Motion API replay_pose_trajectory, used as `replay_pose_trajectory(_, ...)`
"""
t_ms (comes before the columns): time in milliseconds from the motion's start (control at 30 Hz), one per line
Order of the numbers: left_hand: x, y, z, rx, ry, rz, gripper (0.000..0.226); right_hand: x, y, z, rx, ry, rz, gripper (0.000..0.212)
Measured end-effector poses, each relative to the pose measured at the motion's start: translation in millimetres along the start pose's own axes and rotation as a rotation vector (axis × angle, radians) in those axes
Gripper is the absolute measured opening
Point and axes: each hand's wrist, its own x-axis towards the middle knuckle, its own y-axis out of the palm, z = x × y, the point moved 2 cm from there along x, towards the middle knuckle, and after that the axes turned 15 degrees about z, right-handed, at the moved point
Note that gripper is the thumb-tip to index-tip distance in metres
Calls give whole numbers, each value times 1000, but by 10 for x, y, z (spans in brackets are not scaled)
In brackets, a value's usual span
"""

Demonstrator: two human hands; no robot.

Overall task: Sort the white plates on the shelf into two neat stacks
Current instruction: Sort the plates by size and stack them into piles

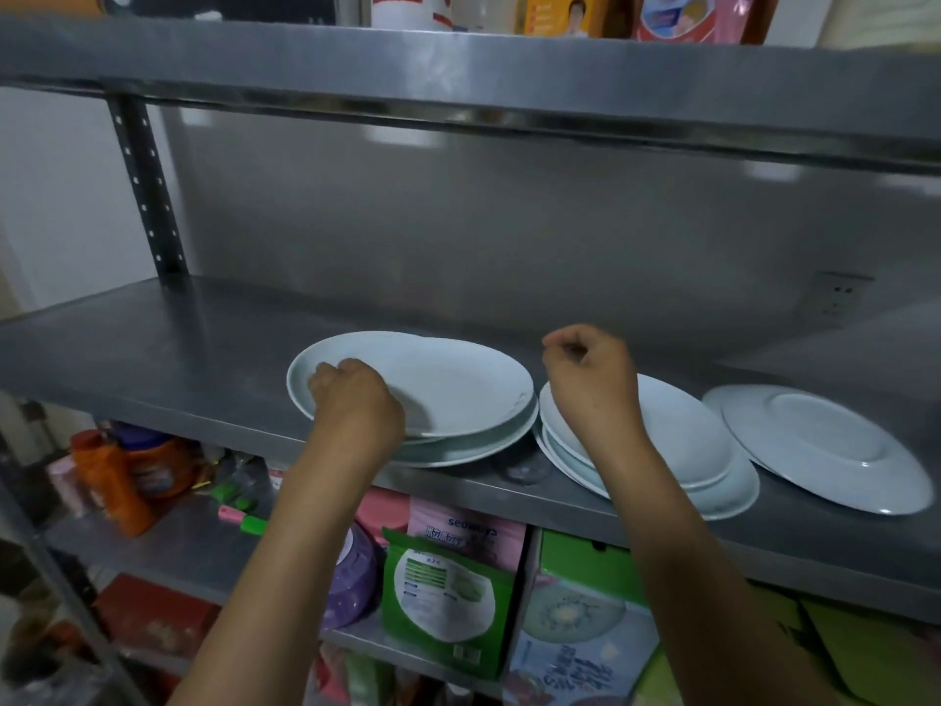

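Reaching over the front edge of the steel shelf (153, 359), the person's left hand (356, 410) rests knuckles-up on the near-left rim of the left stack of white plates (458, 384), fingers curled onto the top plate. That stack sits near the middle of the front edge, its plates slightly offset. The right hand (590, 379) hovers above the middle stack (702, 450), fingers loosely curled with thumb and forefinger close together, pinching nothing that I can make out. Just beside that pile, towards the right end of the shelf, two upturned plates (825, 445) lie overlapping, bases showing. Boxes and packets (448, 598) crowd the lower shelf beneath.
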Motion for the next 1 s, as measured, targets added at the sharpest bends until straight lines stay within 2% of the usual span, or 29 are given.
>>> replay_pose_trajectory(133,3,83,-17,118,-15,4,44,7,-120,-82,-3,-8,-43,16)
replay_pose_trajectory(200,-7,101,-95,187,-15,-44,45,-3,-213,-129,0,-3,-60,16)
replay_pose_trajectory(267,-36,120,-237,221,59,-117,50,-37,-330,-165,1,-6,-74,16)
replay_pose_trajectory(333,-120,182,-437,191,226,-187,55,-91,-460,-185,-1,-18,-104,16)
replay_pose_trajectory(400,-287,318,-717,93,479,-249,52,-160,-642,-220,-20,-28,-160,16)
replay_pose_trajectory(500,-617,622,-1180,-38,797,-272,46,-274,-969,-353,-39,-9,-243,18)
replay_pose_trajectory(567,-853,872,-1506,-81,979,-248,51,-369,-1249,-524,-51,5,-337,18)
replay_pose_trajectory(667,-1189,1238,-1960,-150,1150,-76,54,-538,-1708,-810,-107,26,-455,17)
replay_pose_trajectory(767,-1434,1750,-2400,-71,1217,96,47,-760,-2196,-1225,-219,122,-560,16)
replay_pose_trajectory(867,-1447,2286,-2723,98,1256,53,39,-1008,-2599,-1628,-291,204,-609,34)
replay_pose_trajectory(933,-1288,2565,-2939,199,1227,-45,34,-1042,-2817,-1811,-426,230,-487,39)
replay_pose_trajectory(1000,-1083,2717,-3123,308,1113,-69,37,-967,-2977,-1946,-523,252,-343,44)
